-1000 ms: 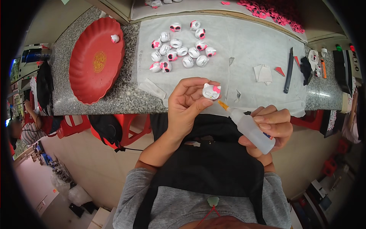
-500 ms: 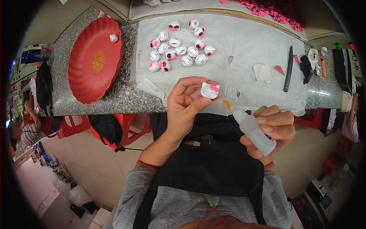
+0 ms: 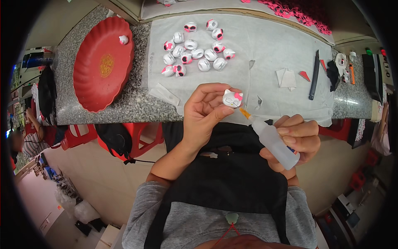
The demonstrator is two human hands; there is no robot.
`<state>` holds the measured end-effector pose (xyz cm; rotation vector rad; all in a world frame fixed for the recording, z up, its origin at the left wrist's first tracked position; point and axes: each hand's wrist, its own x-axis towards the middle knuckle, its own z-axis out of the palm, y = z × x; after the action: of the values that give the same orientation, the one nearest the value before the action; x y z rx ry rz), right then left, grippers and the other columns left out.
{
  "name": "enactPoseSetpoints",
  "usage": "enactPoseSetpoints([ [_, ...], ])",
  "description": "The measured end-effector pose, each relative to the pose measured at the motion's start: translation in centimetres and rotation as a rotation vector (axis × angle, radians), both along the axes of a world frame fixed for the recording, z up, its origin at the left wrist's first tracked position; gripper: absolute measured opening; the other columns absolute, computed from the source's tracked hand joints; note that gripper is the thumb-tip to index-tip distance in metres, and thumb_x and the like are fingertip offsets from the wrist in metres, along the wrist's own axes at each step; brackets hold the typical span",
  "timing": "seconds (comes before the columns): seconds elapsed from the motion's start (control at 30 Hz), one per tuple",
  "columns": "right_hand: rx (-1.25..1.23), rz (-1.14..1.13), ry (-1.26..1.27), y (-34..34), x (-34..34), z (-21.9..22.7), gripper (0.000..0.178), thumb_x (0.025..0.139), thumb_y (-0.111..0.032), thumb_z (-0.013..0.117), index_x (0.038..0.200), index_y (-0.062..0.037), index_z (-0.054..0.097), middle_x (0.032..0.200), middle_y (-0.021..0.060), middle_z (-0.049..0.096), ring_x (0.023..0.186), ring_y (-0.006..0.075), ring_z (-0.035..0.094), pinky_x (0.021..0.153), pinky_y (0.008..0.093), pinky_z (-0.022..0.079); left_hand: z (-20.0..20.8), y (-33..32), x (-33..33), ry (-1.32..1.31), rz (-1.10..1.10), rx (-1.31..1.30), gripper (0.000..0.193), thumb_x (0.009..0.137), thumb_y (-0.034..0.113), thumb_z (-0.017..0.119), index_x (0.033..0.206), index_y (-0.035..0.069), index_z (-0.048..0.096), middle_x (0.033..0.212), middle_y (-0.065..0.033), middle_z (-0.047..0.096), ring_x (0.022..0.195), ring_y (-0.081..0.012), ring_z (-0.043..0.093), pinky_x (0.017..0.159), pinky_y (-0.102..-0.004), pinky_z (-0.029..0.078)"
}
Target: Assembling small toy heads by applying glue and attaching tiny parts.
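Note:
Between thumb and fingers, my left hand [image 3: 203, 110] pinches a small white cat-shaped figure head [image 3: 231, 98] with a pink bow, its front turned up. My right hand [image 3: 296, 139] is wrapped round a translucent squeeze bottle [image 3: 273, 143] with an orange needle tip [image 3: 245, 112]. That tip points up and left at the lower right of the cat head, very near it; whether they touch I cannot tell. Farther off, several white cat heads [image 3: 190, 44] lie in a cluster on white sheet paper [image 3: 265, 37], some showing pink parts and dark glasses, others a round hole.
A red scalloped tray [image 3: 89, 62] at the left bears one small cat head [image 3: 123, 40]. Folded paper [image 3: 286, 78], a red scrap [image 3: 304, 76] and a dark cutter-like tool [image 3: 314, 76] lie to the right. Pink pieces [image 3: 290, 14] heap on the far shelf; a red stool [image 3: 143, 139] stands below the table edge.
The cat head in my left hand has turned a little and shifted slightly right. The bottle's tip has come slightly left, nearer to it.

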<state>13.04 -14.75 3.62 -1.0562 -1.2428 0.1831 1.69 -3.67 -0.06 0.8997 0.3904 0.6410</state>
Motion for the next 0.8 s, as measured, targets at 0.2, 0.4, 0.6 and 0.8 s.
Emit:
enactPoseSetpoints([
  [0.2, 0.006, 0.001, 0.063, -0.28, -0.30, -0.23, 0.039, 0.055, -0.005, 0.072, 0.085, -0.0039, 0.047, 0.084, 0.0084, 0.045, 0.064, 0.0169, 0.047, 0.049, 0.0253, 0.041, 0.09, -0.07, -0.06, -0.006, -0.003, 0.048, 0.032, 0.070, 0.000, 0.056, 0.098, -0.002, 0.041, 0.096, -0.0169, 0.051, 0.089, -0.0198, 0.051, 0.076, -0.0335, 0.045],
  [0.4, 0.016, 0.028, 0.079, -0.03, 0.09, -0.23, 0.039, 0.054, -0.006, 0.072, 0.085, -0.0035, 0.047, 0.084, 0.0087, 0.045, 0.064, 0.0172, 0.048, 0.049, 0.0253, 0.041, -0.09, -0.20, -0.10, 0.010, 0.008, 0.240, 0.031, 0.070, -0.004, 0.054, 0.098, -0.003, 0.041, 0.097, -0.0164, 0.050, 0.092, -0.0197, 0.050, 0.077, -0.0289, 0.042],
  [0.6, -0.020, 0.051, -0.003, 0.08, 0.14, 0.04, 0.040, 0.056, -0.004, 0.071, 0.084, -0.0032, 0.043, 0.080, 0.0071, 0.042, 0.060, 0.0129, 0.044, 0.047, 0.0223, 0.040, -0.18, -0.11, 0.03, 0.020, 0.038, 0.309, 0.032, 0.068, -0.007, 0.055, 0.098, -0.004, 0.043, 0.096, -0.0139, 0.049, 0.090, -0.0181, 0.050, 0.077, -0.0274, 0.041],
  [0.8, -0.042, 0.018, 0.003, -0.04, 0.17, 0.10, 0.038, 0.057, -0.005, 0.071, 0.083, -0.0035, 0.043, 0.079, 0.0071, 0.043, 0.059, 0.0125, 0.043, 0.047, 0.0223, 0.040, -0.14, -0.05, 0.04, 0.021, 0.069, 0.267, 0.033, 0.068, -0.008, 0.056, 0.098, -0.004, 0.045, 0.095, -0.0121, 0.050, 0.088, -0.0162, 0.050, 0.076, -0.0262, 0.041],
])
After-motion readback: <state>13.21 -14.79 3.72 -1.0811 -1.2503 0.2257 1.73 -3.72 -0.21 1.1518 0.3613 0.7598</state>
